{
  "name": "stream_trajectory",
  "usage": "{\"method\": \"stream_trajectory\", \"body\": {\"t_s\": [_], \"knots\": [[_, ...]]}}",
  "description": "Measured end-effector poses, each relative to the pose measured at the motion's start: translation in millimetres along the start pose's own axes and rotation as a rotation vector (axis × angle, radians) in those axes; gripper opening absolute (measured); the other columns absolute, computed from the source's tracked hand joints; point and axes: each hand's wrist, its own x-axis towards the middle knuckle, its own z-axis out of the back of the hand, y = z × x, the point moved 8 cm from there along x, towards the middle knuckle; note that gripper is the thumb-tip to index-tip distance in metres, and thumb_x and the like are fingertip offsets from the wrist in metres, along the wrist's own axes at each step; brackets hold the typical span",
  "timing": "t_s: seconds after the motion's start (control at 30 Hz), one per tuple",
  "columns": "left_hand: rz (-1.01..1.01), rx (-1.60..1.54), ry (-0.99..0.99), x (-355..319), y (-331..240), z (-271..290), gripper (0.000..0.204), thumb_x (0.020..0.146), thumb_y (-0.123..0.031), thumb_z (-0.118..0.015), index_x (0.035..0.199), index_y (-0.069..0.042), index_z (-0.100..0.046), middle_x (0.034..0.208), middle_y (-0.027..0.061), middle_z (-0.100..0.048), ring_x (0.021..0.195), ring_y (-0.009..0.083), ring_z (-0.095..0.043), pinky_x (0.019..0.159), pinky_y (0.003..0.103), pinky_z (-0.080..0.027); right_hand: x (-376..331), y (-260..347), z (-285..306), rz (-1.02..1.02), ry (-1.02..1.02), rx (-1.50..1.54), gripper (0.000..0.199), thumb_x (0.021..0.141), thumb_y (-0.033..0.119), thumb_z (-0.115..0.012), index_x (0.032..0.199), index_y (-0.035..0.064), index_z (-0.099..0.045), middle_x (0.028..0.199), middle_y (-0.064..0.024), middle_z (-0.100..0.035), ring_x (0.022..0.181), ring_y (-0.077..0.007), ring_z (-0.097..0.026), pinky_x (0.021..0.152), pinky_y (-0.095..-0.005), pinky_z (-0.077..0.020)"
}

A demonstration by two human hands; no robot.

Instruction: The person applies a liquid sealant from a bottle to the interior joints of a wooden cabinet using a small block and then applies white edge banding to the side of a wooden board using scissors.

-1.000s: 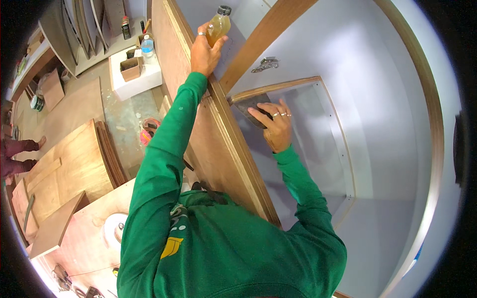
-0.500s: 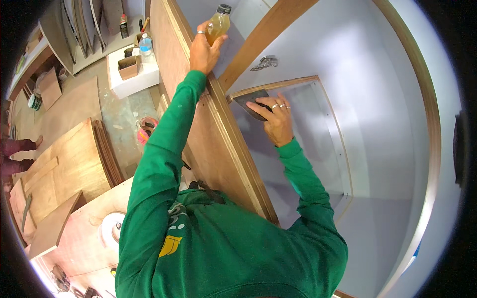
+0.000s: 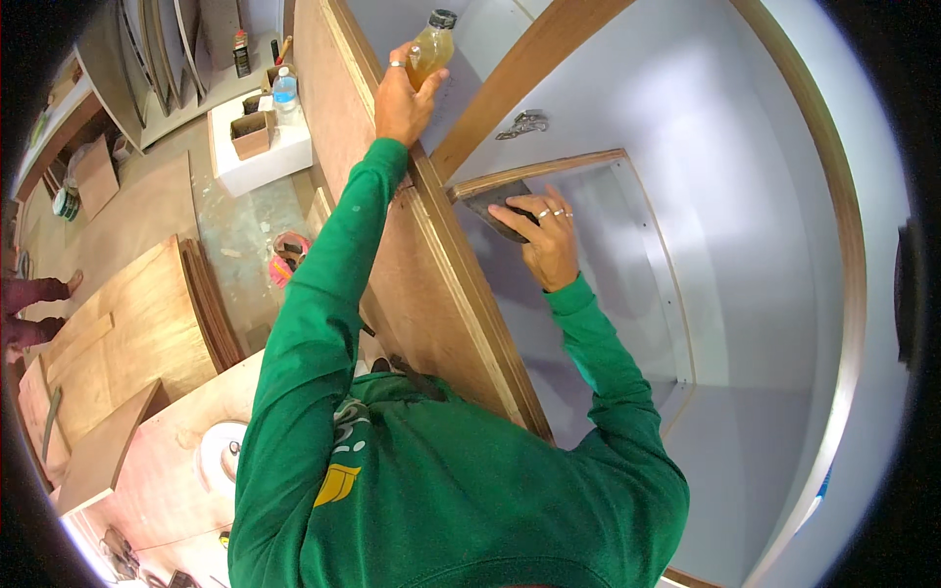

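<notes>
In the upper middle of the frame, the left hand [image 3: 404, 104] is wrapped around a small clear bottle [image 3: 431, 51] of amber liquid, dark cap uppermost. It should feel fairly light but liable to slosh; smooth walls could slip, so the body below the shoulder is the sound place to grip.

Right of centre, the right hand [image 3: 549, 238] pinches a dark flat scraper [image 3: 498, 196], its far edge seemingly against the wooden edging [image 3: 549, 171] of a pale inner panel. The blade looks thin and light; whether it is stiff or flexes, I cannot tell. The broad face near the back suits a thumb-and-fingers hold.

The left arm reaches long toward the top of the frame, its wrist over the plywood partition [image 3: 461, 294]; the right elbow is bent, forearm rising from the lower right, fingers curled.
</notes>
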Motion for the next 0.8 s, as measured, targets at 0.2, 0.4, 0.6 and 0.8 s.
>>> {"method": "stream_trajectory", "body": {"t_s": [0.2, 0.4, 0.6, 0.8], "knots": [[0.024, -0.005, 0.020, -4, 1, -4, 0.055, 0.084, -0.025, -0.073, 0.128, -0.006, -0.046, 0.112, 0.0230, -0.065, 0.103, 0.0383, -0.064, 0.087, 0.042, -0.050, 2, 3, -6, -0.033, -0.073, -0.013, 0.050, 0.071, -0.007, -0.054, 0.107, 0.0225, -0.073, 0.102, -0.0018, -0.063, 0.099, -0.0221, -0.059, 0.103, -0.0506, -0.0399], [-0.043, 0.037, -0.018, 3, 17, -5, 0.056, 0.086, -0.031, -0.072, 0.129, -0.007, -0.045, 0.096, 0.0158, -0.068, 0.077, 0.0236, -0.066, 0.067, 0.035, -0.053, -1, 4, 3, 0.002, 0.017, -0.014, 0.047, 0.072, -0.004, -0.056, 0.107, 0.0232, -0.073, 0.099, -0.0026, -0.064, 0.097, -0.0254, -0.059, 0.101, -0.0510, -0.0403], [0.013, -0.039, 0.015, -3, 13, -9, 0.054, 0.085, -0.026, -0.073, 0.128, -0.006, -0.046, 0.102, 0.0184, -0.066, 0.088, 0.0290, -0.063, 0.075, 0.038, -0.050, -76, -75, -1, -0.939, -0.114, 0.832, 0.021, 0.091, 0.009, -0.062, 0.110, 0.0054, -0.069, 0.104, -0.0031, -0.068, 0.097, -0.0165, -0.062, 0.094, -0.0354, -0.0467], [-0.013, -0.036, 0.016, -4, -4, -3, 0.052, 0.086, -0.023, -0.073, 0.127, -0.003, -0.047, 0.110, 0.0217, -0.066, 0.102, 0.0310, -0.065, 0.087, 0.039, -0.050, -82, -63, 26, -1.023, -0.257, 1.313, 0.032, 0.094, 0.013, -0.062, 0.122, -0.0017, -0.058, 0.117, -0.0083, -0.063, 0.105, -0.0173, -0.061, 0.093, -0.0325, -0.0476]]}}
